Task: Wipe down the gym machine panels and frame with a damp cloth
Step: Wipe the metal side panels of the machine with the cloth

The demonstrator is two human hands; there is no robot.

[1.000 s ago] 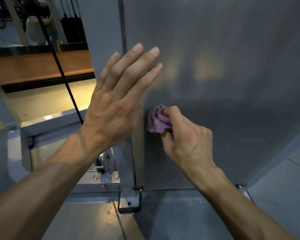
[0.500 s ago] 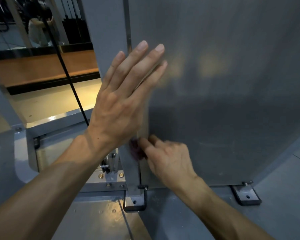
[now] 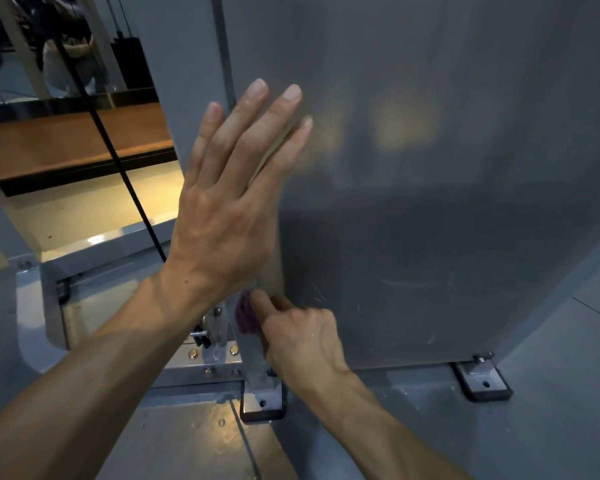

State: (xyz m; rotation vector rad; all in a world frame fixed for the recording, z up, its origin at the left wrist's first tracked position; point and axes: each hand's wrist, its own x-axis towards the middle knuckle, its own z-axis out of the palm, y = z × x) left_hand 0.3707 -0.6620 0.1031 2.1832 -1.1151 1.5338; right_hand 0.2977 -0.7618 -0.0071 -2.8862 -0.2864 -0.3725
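Low on the panel's left edge, right hand (image 3: 302, 336) curled round a bunched purple cloth (image 3: 245, 315), pressing it against the corner where grey panel (image 3: 430, 202) meets upright frame post (image 3: 187, 81). Only a sliver of cloth visible, mostly hidden behind the fingers. Just above, left hand (image 3: 229, 209) flat and open, fingers straight, bracing on the panel edge. Below, a bolted foot bracket (image 3: 262, 405); farther right, a second foot plate (image 3: 484, 381). Faint scratches or streaks on the lower panel (image 3: 406, 282). Black cable (image 3: 118, 161) running behind the left forearm. For a clean pass, probably best: firm even pressure, cloth folded into the seam, long overlapping strokes down to the bracket, clear of the cable hardware beside the post.
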